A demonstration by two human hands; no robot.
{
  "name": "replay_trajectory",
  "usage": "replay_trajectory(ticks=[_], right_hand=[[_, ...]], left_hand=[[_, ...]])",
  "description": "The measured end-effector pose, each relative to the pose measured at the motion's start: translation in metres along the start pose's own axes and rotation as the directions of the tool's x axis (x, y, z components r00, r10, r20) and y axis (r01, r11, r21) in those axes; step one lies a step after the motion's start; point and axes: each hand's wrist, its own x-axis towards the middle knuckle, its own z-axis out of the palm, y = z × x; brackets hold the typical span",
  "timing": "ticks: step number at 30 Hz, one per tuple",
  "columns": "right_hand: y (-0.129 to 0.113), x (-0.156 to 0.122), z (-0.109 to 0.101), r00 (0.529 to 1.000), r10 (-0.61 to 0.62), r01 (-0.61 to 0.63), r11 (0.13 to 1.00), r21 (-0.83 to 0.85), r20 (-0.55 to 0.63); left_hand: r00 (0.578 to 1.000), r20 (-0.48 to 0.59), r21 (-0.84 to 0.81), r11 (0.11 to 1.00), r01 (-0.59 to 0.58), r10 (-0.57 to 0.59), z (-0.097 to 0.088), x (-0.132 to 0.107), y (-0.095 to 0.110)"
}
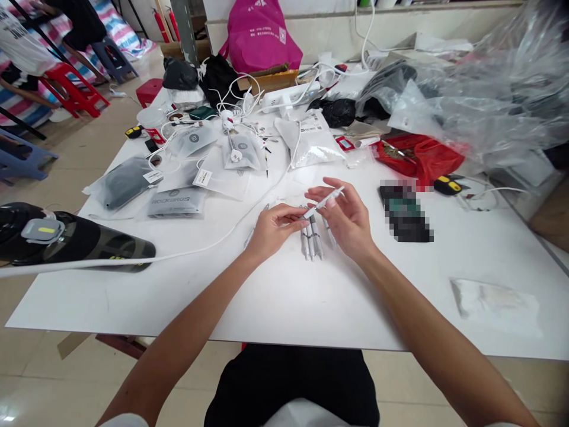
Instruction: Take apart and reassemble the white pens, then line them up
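Observation:
A slim white-and-silver pen (320, 204) is held at a slant above the table, its upper end toward the right. My left hand (278, 228) pinches its lower end between thumb and fingertips. At the upper part, my right hand (349, 222) has its thumb against the pen, with the other fingers curved behind it and spread a little. Just below my hands, several similar pens (312, 240) lie side by side on the white table (284, 296). Another pen shows partly beside my left hand, and one is partly hidden by my right hand.
A black bottle (89, 237) lies at the left, with a white cable (213, 244) crossing nearby. Packaged pouches (175, 203) sit behind it. Right of my hands are a blurred dark phone-like object (405, 212), a red bag (422, 157) and clear plastic (480, 101). People sit at far left.

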Motion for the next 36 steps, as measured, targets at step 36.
replay_trajectory(ticks=[36], right_hand=[[-0.02, 0.016, -0.065, 0.982, 0.128, -0.051, 0.884, 0.464, -0.136]], left_hand=[[0.97, -0.227, 0.218, 0.975, -0.038, 0.088, 0.0, -0.003, 0.014]])
